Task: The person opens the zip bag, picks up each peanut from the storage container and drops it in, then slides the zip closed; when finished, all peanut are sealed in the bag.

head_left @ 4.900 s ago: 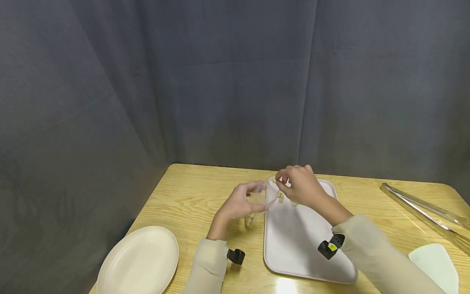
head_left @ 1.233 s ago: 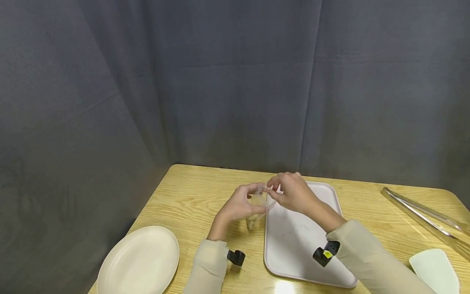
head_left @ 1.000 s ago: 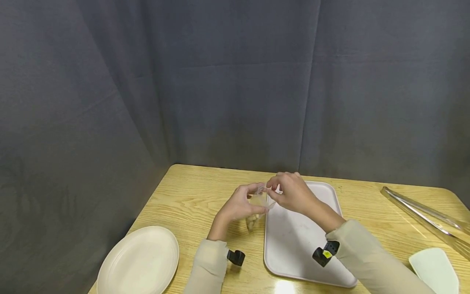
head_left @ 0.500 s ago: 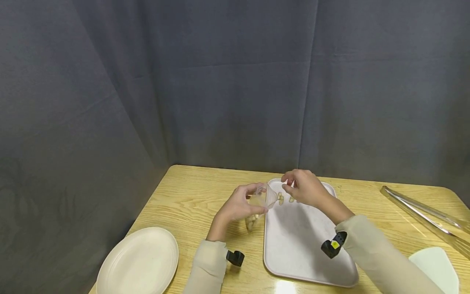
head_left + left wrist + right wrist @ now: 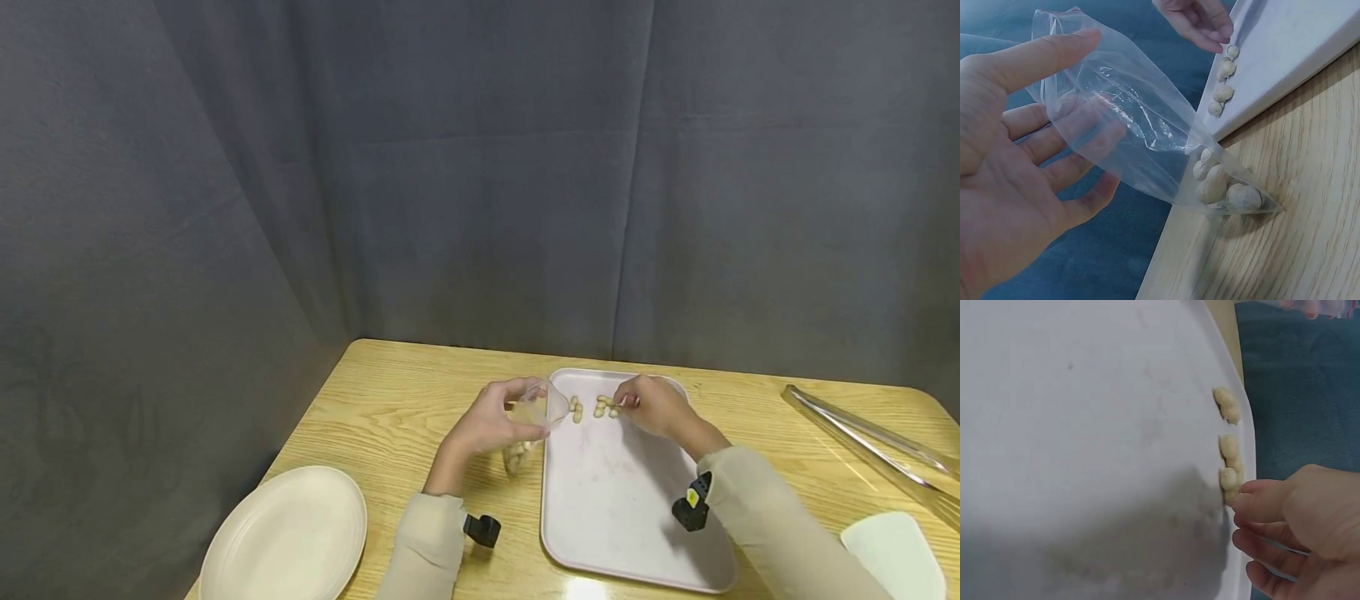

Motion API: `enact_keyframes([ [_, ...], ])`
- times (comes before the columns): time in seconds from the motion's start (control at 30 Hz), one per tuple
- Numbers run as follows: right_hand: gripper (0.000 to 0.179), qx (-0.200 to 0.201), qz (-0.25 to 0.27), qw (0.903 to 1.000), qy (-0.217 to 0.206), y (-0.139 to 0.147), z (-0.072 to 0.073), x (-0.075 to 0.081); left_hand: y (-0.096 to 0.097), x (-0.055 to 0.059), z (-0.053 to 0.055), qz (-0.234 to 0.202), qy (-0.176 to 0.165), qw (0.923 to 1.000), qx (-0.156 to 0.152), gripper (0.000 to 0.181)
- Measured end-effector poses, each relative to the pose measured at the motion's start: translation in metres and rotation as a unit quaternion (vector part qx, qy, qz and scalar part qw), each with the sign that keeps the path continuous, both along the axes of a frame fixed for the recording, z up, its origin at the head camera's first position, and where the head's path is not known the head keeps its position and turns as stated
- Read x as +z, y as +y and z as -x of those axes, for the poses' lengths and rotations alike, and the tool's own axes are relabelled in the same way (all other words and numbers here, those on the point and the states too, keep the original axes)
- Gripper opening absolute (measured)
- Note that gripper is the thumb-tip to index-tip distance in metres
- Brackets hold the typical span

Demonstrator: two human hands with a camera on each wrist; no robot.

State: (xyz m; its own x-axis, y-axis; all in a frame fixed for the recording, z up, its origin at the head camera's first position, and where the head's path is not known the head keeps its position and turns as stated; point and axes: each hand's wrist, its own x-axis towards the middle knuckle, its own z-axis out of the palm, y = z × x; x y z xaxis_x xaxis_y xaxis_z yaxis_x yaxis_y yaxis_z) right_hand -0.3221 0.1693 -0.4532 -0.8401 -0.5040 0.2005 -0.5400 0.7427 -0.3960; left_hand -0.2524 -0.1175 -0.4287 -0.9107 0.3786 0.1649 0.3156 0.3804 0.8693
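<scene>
Left hand (image 5: pixel 1013 175) grips the clear bag (image 5: pixel 1147 119), probably to keep its mouth spread; right hand (image 5: pixel 1310 519) pinches 1 peanut (image 5: pixel 1229 482) at the tray (image 5: pixel 1085 425)'s far edge, beside others.

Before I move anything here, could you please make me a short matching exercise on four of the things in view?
Column one
1. plastic bag
2. tray
3. plate
4. tongs

Column two
A. cream-coloured, at the table's left side
B. shiny metal, at the table's right side
C. see-through, held in the left hand
D. partly under the right hand, with peanuts near its far edge

Pairs: 1-C, 2-D, 3-A, 4-B
</scene>
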Motion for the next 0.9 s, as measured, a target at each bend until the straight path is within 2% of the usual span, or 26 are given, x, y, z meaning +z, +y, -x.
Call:
enact_keyframes([
  [0.17, 0.018, -0.012, -0.004, 0.9995, -0.028, -0.001, 0.0, -0.006, -0.001, 0.0, 0.0, -0.001, -0.003, 1.0, 0.005, 0.067],
  [0.4, 0.012, -0.01, 0.011, 0.9997, -0.019, -0.002, 0.0, -0.013, -0.002, -0.001, 0.002, 0.009, 0.007, 0.9999, 0.005, 0.068],
  [0.53, 0.01, -0.012, 0.003, 0.9997, -0.023, -0.001, -0.001, -0.01, -0.002, -0.001, 0.001, 0.008, 0.002, 1.0, 0.002, 0.068],
  [0.7, 0.01, -0.004, -0.027, 0.9996, -0.004, -0.005, -0.004, 0.006, -0.001, -0.001, 0.001, 0.007, 0.001, 1.0, 0.002, 0.068],
  [0.8, 0.01, 0.006, -0.039, 0.9991, 0.013, -0.012, -0.008, 0.022, -0.001, 0.0, 0.001, 0.006, 0.0, 1.0, 0.0, 0.068],
  [0.9, 0.01, 0.023, -0.027, 0.999, 0.028, -0.022, -0.014, 0.041, 0.0, 0.0, 0.002, 0.005, -0.002, 1.0, -0.001, 0.068],
])
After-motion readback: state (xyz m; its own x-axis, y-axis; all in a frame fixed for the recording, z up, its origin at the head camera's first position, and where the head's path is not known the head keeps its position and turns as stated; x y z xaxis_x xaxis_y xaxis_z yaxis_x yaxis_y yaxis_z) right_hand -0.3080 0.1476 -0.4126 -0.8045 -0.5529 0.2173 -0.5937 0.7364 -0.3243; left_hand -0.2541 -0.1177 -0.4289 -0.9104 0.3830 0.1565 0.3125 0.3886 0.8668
